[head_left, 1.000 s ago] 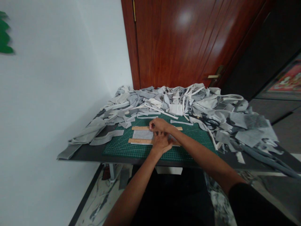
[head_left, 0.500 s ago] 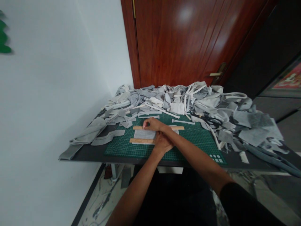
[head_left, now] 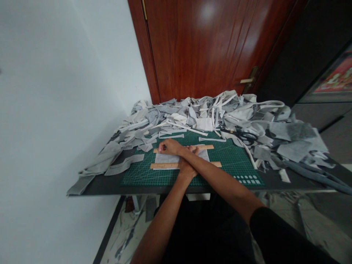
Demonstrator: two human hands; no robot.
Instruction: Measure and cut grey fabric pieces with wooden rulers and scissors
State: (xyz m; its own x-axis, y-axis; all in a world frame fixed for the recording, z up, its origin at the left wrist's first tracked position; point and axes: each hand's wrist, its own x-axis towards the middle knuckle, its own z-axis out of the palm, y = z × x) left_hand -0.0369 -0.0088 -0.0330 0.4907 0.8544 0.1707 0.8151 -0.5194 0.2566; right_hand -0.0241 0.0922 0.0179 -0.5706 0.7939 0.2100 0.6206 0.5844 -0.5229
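A light grey fabric piece (head_left: 167, 158) lies flat on the green cutting mat (head_left: 233, 157). Two wooden rulers rest across it, an upper ruler (head_left: 205, 147) along its far edge and a lower ruler (head_left: 165, 166) along its near edge. My left hand (head_left: 188, 168) is spread flat over fabric and rulers, its fingertips at the upper ruler, partly hidden under my right forearm. Crossing over it, my right hand (head_left: 168, 146) is closed in a pinch near the upper ruler's left end. Whatever sits in that pinch is too small to make out.
Heaped grey and white fabric scraps (head_left: 176, 112) run along the back of the dark table (head_left: 104, 186). Black-handled scissors (head_left: 244, 135) lie among scraps at right. Narrow strips (head_left: 211, 139) lie on the mat's far part. Behind stands a brown door (head_left: 203, 51).
My right hand has slid left along the upper ruler towards its end. The fingers of my left hand now show beyond my right forearm. The camera view has shifted slightly.
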